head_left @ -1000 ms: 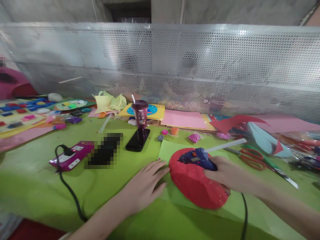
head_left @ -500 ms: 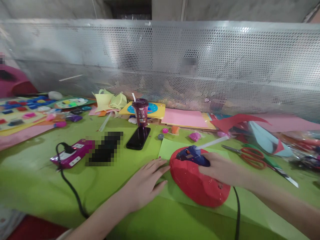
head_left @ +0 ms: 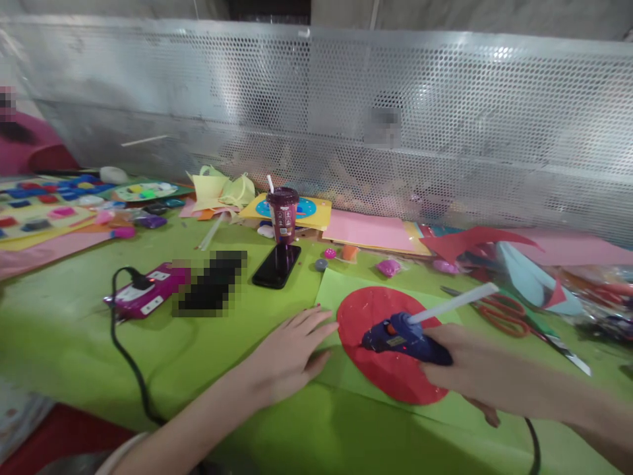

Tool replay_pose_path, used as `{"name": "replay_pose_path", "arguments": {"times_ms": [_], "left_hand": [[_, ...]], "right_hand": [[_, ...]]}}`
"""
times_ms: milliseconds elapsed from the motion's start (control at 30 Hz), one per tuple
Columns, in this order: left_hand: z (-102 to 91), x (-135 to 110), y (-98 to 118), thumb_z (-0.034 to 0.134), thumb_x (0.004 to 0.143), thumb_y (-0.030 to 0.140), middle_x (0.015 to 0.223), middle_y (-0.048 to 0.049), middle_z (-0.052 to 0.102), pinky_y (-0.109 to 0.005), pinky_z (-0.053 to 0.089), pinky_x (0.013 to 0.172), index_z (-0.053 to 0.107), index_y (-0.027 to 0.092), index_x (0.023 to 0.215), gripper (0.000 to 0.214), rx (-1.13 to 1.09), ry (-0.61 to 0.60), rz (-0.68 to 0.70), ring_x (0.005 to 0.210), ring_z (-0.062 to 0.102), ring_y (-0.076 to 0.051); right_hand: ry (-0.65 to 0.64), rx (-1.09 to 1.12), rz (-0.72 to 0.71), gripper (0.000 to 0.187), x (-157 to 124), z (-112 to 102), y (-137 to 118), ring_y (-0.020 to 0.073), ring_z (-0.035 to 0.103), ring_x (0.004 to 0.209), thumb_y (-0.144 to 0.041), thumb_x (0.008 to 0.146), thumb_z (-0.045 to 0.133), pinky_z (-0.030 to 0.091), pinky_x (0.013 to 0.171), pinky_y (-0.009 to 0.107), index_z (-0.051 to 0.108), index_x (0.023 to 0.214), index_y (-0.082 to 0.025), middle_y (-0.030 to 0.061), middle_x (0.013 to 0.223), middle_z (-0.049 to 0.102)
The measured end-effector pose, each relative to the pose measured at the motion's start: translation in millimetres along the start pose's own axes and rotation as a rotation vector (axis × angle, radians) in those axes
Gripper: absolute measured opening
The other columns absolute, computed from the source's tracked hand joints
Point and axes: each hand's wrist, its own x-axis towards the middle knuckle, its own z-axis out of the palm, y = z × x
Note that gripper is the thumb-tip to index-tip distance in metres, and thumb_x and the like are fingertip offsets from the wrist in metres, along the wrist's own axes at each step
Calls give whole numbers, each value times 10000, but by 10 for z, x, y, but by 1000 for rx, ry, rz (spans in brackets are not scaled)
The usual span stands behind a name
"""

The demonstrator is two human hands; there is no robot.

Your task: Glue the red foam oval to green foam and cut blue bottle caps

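Note:
My right hand (head_left: 459, 363) is closed round the handle of a dark blue hot glue gun (head_left: 403, 336). A long whitish glue stick (head_left: 459, 301) juts from its back. The nozzle points left, low over a red paper disc (head_left: 361, 310); whether it touches the disc I cannot tell. Under the disc lies a sheet of light green paper (head_left: 331, 290). My left hand (head_left: 291, 353) lies flat with fingers stretched, its tips at the left edge of the paper and disc, holding nothing. The gun's black cord (head_left: 533, 445) hangs below my right wrist.
A purple power strip (head_left: 148, 292) with a plugged-in cord lies left. A phone (head_left: 277, 266) and a lidded cup (head_left: 283, 214) stand mid-table. Orange-handled scissors (head_left: 502, 313) and a green-handled cutter (head_left: 544, 333) lie right. A perforated metal screen (head_left: 341, 132) rises behind.
My right hand has drawn the glue gun to the right and nearer to me across the red disc. My left hand has stayed almost in place. The view has shifted slightly.

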Motion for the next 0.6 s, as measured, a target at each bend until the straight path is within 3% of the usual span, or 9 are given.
{"name": "replay_pose_path", "arguments": {"times_ms": [167, 333, 600], "left_hand": [[1, -5, 3, 391, 909, 287, 1383, -53, 445, -412, 313, 1079, 386, 234, 1330, 424, 23, 10, -4, 1315, 323, -208], [-4, -9, 3, 409, 903, 295, 1396, -49, 427, -403, 314, 1080, 384, 252, 1332, 432, -1, -8, -31, 1311, 326, -202], [-25, -3, 10, 391, 908, 319, 1423, -28, 388, -428, 285, 1089, 391, 276, 1327, 422, 14, -61, -69, 1324, 303, -214]], "right_hand": [[-95, -111, 84, 104, -50, -188, -221, 78, 482, 395, -287, 773, 437, 346, 359, 160, 456, 752, -187, -41, 528, 483], [-110, -131, 110, 86, -30, -259, -384, 96, 460, 358, -289, 733, 462, 300, 330, 177, 449, 722, -204, -45, 467, 455], [-36, -92, 48, 206, -155, -385, -296, 57, 367, 343, -346, 794, 423, 266, 360, 158, 416, 651, -198, -63, 372, 416]]}}
